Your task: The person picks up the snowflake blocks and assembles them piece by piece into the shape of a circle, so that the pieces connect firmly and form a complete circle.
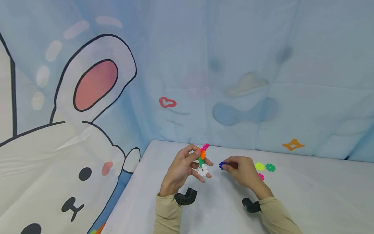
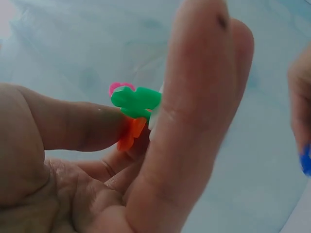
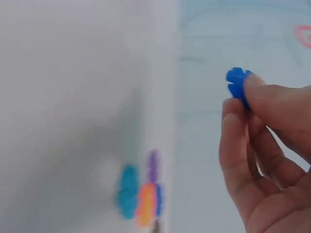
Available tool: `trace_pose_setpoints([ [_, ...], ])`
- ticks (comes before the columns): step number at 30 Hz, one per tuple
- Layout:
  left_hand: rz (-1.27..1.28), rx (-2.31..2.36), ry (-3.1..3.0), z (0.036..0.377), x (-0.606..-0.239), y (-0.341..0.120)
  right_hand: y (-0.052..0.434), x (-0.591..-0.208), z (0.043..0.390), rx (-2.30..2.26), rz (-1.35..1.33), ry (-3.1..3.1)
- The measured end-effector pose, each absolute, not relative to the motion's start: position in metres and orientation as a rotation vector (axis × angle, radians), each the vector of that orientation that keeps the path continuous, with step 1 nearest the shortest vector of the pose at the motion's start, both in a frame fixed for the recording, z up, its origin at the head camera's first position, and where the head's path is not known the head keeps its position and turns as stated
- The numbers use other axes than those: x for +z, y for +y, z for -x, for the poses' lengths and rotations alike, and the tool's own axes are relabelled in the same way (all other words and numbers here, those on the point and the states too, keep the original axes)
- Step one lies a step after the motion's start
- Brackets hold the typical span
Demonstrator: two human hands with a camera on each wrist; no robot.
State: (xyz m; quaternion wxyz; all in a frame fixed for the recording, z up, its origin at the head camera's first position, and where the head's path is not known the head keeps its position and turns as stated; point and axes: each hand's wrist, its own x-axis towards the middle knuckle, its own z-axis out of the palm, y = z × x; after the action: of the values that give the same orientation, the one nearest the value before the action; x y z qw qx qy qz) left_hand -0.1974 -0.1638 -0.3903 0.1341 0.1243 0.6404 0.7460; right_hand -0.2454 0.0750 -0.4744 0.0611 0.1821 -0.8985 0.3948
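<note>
While the white worktop [image 1: 292, 195] is carrying spare discs, the left hand [image 1: 181, 169] is pinching the upright disc chain [image 1: 202, 159] and the right hand [image 1: 243, 172] is gripping a blue disc [image 1: 222, 165] just right of it; a skewed push could be splitting the chain.

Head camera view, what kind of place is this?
Probably a child's play corner: a cartoon bunny cloth behind a white table, and plastic snowflake pieces that both hands are joining.
</note>
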Motion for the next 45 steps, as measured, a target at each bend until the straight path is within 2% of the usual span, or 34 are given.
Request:
trace_pose_setpoints([
  [8,-0.495,2.018,2.106,0.186,-0.380,-0.155,0.084,-0.422,0.219,1.573,-0.512,-2.326],
  [14,-0.561,1.942,2.207,0.177,-0.372,-0.148,0.087,-0.399,0.203,1.681,-0.522,-2.151],
  [31,-0.596,1.819,2.369,0.164,-0.361,-0.140,0.078,-0.389,0.190,1.708,-0.663,-1.985],
  [45,-0.650,1.770,2.451,0.165,-0.364,-0.139,0.078,-0.392,0.192,1.683,-0.653,-1.974],
])
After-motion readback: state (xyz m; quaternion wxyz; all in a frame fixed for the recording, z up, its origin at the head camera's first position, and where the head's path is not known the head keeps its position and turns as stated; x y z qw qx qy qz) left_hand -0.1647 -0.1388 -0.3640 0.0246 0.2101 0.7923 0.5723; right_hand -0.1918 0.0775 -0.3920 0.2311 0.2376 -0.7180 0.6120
